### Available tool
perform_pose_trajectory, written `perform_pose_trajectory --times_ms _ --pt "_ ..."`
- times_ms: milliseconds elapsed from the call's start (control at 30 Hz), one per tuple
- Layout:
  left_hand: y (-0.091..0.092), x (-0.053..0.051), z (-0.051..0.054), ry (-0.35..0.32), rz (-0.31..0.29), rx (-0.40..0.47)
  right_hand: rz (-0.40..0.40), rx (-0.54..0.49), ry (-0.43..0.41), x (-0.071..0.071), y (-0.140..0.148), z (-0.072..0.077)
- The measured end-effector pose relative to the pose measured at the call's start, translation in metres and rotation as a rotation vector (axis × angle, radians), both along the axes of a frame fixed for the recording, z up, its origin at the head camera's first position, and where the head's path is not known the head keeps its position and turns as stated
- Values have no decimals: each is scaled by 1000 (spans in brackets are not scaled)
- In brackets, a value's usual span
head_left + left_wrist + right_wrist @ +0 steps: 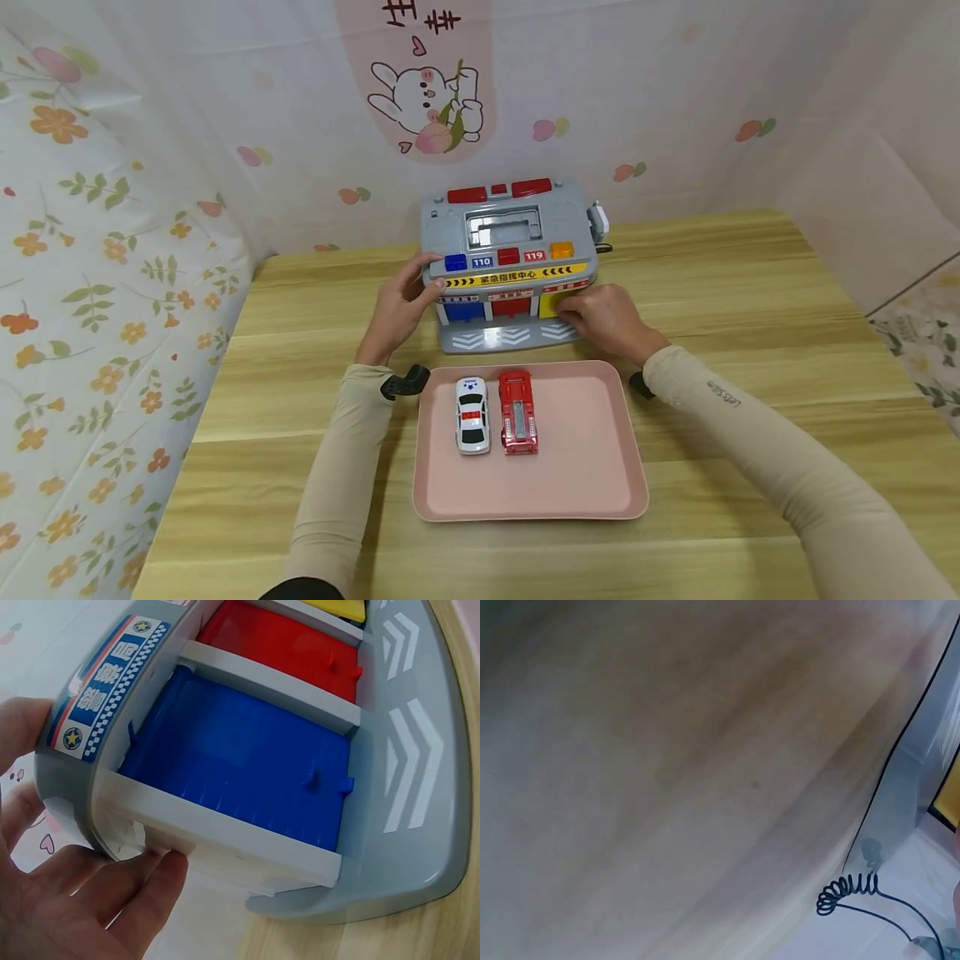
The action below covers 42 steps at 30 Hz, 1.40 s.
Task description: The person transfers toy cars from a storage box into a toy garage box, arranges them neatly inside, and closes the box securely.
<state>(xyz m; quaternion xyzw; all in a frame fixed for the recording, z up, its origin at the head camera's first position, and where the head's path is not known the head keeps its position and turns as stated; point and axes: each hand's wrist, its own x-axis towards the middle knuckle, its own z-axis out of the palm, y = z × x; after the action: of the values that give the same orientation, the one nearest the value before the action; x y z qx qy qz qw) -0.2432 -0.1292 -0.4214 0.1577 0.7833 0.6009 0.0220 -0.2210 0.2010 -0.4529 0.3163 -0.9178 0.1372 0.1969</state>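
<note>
A grey toy emergency-station garage (517,237) stands at the back of the table, with a blue door (240,761), a red door (281,645) and a yellow door (550,305) along its front. My left hand (401,304) grips the garage's left end, thumb at the front roof edge and fingers (154,900) against the side wall. At the yellow door my right hand (611,318) has its fingers curled, thumb and index at the door; the fingertips are hidden. The right wrist view is mostly blurred skin.
A pink tray (577,500) lies in front of the garage, holding a white police car (472,417) and a red fire truck (517,412). A coiled black cord (847,889) hangs at the garage's right end. Behind it hangs a printed curtain (600,75).
</note>
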Motion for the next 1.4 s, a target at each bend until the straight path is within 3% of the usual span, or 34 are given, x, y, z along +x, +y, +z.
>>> perform_pose_trajectory --times_ms 267,567,700,933,1067,1200,1300,1400 --pt "-4 2 -3 -22 -39 24 44 56 67 -1 -2 -1" --pt "-9 0 -4 -45 -46 -34 57 117 219 -6 -8 -11" --pt "-7 -1 -3 -54 -58 -63 64 128 226 -7 -11 -12" --pt "-8 -4 0 -58 -78 -78 97 99 117 -1 -8 1" --pt "-9 -4 0 -75 -85 -87 132 84 -58 4 -7 10" --pt "-8 -7 1 -72 -91 -124 113 69 -257 10 -6 24" --pt "-7 -9 4 -58 -101 -132 104 40 -348 14 -6 38" --pt "-6 -10 6 -52 -100 -122 126 13 -380 18 -9 53"
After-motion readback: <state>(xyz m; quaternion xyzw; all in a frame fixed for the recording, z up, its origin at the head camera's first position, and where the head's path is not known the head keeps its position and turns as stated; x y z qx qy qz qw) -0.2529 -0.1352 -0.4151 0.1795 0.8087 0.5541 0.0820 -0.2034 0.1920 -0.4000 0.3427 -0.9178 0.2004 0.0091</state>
